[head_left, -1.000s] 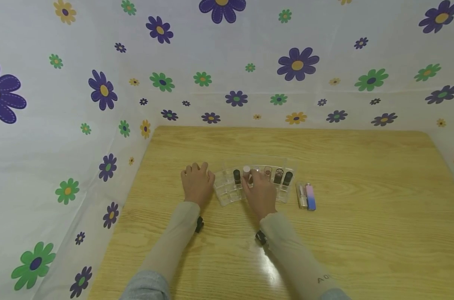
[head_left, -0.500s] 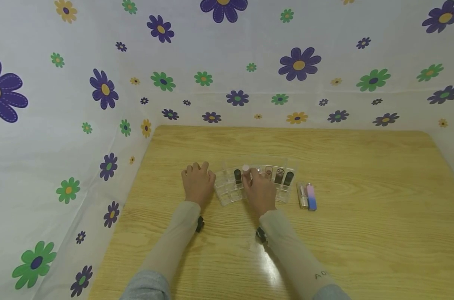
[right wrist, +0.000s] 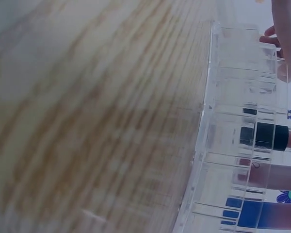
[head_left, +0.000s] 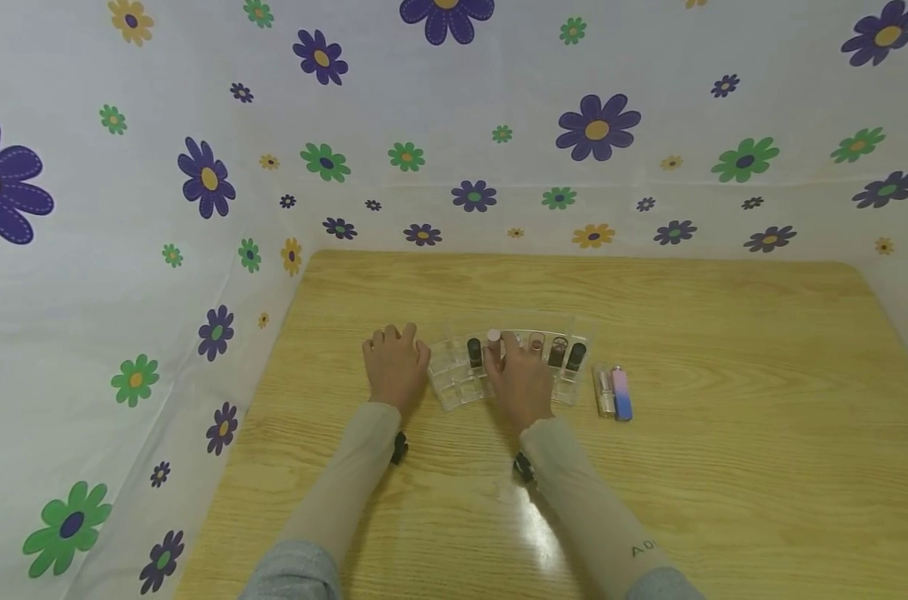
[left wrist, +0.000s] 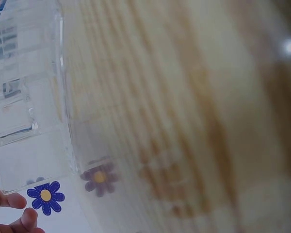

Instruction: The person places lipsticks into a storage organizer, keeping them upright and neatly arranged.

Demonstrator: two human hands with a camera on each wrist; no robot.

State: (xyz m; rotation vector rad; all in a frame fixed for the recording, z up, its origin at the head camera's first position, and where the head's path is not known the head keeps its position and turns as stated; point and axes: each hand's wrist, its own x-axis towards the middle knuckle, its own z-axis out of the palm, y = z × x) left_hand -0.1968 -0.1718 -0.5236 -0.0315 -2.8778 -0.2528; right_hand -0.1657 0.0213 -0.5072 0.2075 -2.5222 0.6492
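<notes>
A clear, curved lipstick organizer [head_left: 459,392] stands on the table with several lipsticks upright in its slots. My right hand [head_left: 524,385] reaches over its middle and pinches a lipstick with a pale pink cap [head_left: 494,337] between thumb and index finger. In the right wrist view the pinkish tube [right wrist: 274,175] of that lipstick stands with its lower end inside a slot. Just left of it is a black lipstick [head_left: 474,352]. My left hand [head_left: 396,367] rests by the organizer's left end, fingers loosely bent and holding nothing, thumb side right at the clear edge.
Right of the organizer, a clear-and-gold lipstick [head_left: 605,393] and a pink-to-blue lipstick [head_left: 622,395] lie side by side on the wooden table [head_left: 724,400]. Behind the table hangs a white cloth [head_left: 529,75] printed with flowers.
The pink-capped lipstick has risen very slightly with the right hand's fingertips since a second ago. The left hand and the organizer have stayed in place.
</notes>
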